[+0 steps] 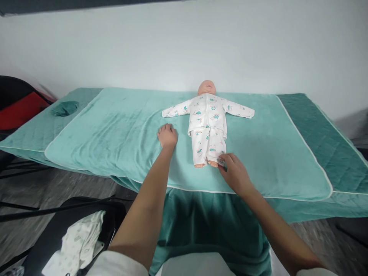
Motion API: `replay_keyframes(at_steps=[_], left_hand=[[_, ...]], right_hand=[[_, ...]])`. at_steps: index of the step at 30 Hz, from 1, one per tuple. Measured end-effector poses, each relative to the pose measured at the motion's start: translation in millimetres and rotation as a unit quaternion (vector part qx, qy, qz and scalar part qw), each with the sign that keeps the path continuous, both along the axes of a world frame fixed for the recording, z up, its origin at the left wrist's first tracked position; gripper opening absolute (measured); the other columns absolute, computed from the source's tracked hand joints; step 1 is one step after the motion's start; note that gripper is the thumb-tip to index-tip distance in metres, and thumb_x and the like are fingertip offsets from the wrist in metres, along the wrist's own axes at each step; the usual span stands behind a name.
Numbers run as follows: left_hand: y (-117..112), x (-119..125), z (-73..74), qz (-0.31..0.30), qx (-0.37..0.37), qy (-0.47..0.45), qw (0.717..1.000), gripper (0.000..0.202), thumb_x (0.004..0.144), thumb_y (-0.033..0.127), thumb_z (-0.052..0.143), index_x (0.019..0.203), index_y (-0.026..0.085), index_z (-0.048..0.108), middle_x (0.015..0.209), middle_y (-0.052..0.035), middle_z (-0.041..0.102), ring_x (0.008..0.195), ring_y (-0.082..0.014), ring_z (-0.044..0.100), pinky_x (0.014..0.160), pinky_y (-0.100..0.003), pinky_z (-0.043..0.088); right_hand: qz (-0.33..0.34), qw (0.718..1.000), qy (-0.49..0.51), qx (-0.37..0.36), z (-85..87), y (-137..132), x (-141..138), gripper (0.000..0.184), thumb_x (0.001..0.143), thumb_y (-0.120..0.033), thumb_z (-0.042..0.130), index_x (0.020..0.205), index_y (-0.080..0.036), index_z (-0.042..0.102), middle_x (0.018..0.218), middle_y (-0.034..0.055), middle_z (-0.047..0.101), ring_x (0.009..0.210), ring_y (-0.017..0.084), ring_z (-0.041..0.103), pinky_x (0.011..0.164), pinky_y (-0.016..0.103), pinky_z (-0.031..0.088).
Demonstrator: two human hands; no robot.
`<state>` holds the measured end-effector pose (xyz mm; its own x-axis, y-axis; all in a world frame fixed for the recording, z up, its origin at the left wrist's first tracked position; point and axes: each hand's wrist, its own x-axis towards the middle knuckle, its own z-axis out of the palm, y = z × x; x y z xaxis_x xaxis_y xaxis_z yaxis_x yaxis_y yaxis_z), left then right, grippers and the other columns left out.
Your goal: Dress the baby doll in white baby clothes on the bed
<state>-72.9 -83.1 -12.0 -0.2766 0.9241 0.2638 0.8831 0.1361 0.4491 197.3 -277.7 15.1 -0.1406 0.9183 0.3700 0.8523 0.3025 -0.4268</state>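
Right hand (236, 173) seemingly pinches printed cloth trousers (212, 144).

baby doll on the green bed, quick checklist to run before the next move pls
1. Doll lying on the green cover: ok.
2. Both feet showing below the trousers: ok.
3. Right hand at a trouser cuff: ok; how firmly it grips: cannot tell.
4. Left hand resting on the cover, apart from the doll: ok.
5. Doll's hands showing at the sleeve ends: not ok, none visible.
6. Jacket fully fastened: cannot tell, closures too small.
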Motion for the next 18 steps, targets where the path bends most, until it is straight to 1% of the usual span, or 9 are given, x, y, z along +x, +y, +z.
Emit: replay_keyframes(at_steps=[2, 4, 6, 8, 10, 14, 16, 18], left_hand=[[0, 0, 0.3, 0.000, -0.001, -0.003, 1.000, 0.039, 0.095, 0.020, 0.043, 0.125, 0.023, 0.067, 0.136, -0.0118, 0.067, 0.131, -0.0320, 0.055, 0.109, -0.048, 0.040], [-1, 0, 0.9, -0.002, -0.002, -0.006, 1.000, 0.039, 0.096, 0.020, 0.043, 0.125, 0.023, 0.067, 0.137, -0.0121, 0.066, 0.132, -0.0317, 0.054, 0.110, -0.047, 0.040], [-1, 0, 1.6, -0.002, -0.002, -0.007, 1.000, 0.039, 0.096, 0.019, 0.042, 0.125, 0.023, 0.067, 0.137, -0.0120, 0.066, 0.132, -0.0314, 0.054, 0.110, -0.047, 0.040], [-2, 1, 2.2, -0.002, -0.001, -0.006, 1.000, 0.039, 0.096, 0.019, 0.042, 0.125, 0.023, 0.067, 0.137, -0.0112, 0.067, 0.131, -0.0311, 0.054, 0.109, -0.047, 0.040], [-2, 1, 2.3, -0.001, 0.000, -0.005, 1.000, 0.039, 0.095, 0.019, 0.043, 0.125, 0.022, 0.067, 0.137, -0.0106, 0.067, 0.131, -0.0309, 0.055, 0.109, -0.046, 0.040], [-1, 0, 0.9, 0.001, 0.000, -0.002, 1.000, 0.038, 0.096, 0.020, 0.043, 0.124, 0.022, 0.068, 0.136, -0.0113, 0.067, 0.129, -0.0313, 0.055, 0.108, -0.046, 0.040], [0, 0, -0.2, 0.002, 0.002, 0.001, 1.000, 0.038, 0.096, 0.020, 0.043, 0.124, 0.021, 0.068, 0.135, -0.0114, 0.068, 0.128, -0.0314, 0.056, 0.107, -0.045, 0.040], [0, -1, -1.1, 0.001, 0.003, 0.004, 1.000, 0.038, 0.096, 0.020, 0.043, 0.125, 0.021, 0.067, 0.136, -0.0115, 0.067, 0.129, -0.0312, 0.056, 0.107, -0.045, 0.040]], right_hand=[[-0.004, 0.999, 0.031, -0.012, 2.2, 2, 2, 0.016, 0.091, -0.017, 0.056, 0.106, -0.023, 0.058, 0.098, 0.0092, 0.068, 0.089, 0.028, 0.067, 0.073, 0.041, 0.054], [0.008, 0.997, 0.072, -0.007, 10.8, 2, 1, 0.012, 0.091, -0.016, 0.056, 0.100, -0.024, 0.057, 0.093, 0.0064, 0.066, 0.084, 0.025, 0.066, 0.071, 0.037, 0.054], [0.042, 0.994, 0.104, 0.011, 22.1, -1, -1, 0.012, 0.091, -0.015, 0.056, 0.097, -0.025, 0.055, 0.093, 0.0048, 0.065, 0.083, 0.022, 0.065, 0.072, 0.035, 0.053], [0.074, 0.990, 0.116, 0.028, 30.8, -4, -2, 0.014, 0.091, -0.013, 0.055, 0.098, -0.025, 0.054, 0.093, 0.0042, 0.064, 0.084, 0.020, 0.065, 0.074, 0.034, 0.053], [0.084, 0.991, 0.098, 0.031, 33.7, -6, -1, 0.015, 0.091, -0.012, 0.055, 0.099, -0.025, 0.054, 0.095, 0.0044, 0.065, 0.085, 0.020, 0.065, 0.074, 0.034, 0.053], [0.080, 0.996, 0.023, 0.020, 27.3, -8, 2, 0.013, 0.092, -0.012, 0.057, 0.098, -0.024, 0.054, 0.094, 0.0056, 0.065, 0.087, 0.023, 0.065, 0.073, 0.036, 0.053], [0.078, 0.996, 0.001, 0.033, 24.7, -9, 1, 0.012, 0.093, -0.015, 0.059, 0.102, -0.023, 0.056, 0.098, 0.0073, 0.067, 0.091, 0.025, 0.065, 0.076, 0.038, 0.054], [0.078, 0.995, -0.016, 0.060, 24.8, -10, -2, 0.015, 0.093, -0.017, 0.061, 0.108, -0.021, 0.058, 0.105, 0.0098, 0.068, 0.097, 0.026, 0.065, 0.081, 0.040, 0.055]])
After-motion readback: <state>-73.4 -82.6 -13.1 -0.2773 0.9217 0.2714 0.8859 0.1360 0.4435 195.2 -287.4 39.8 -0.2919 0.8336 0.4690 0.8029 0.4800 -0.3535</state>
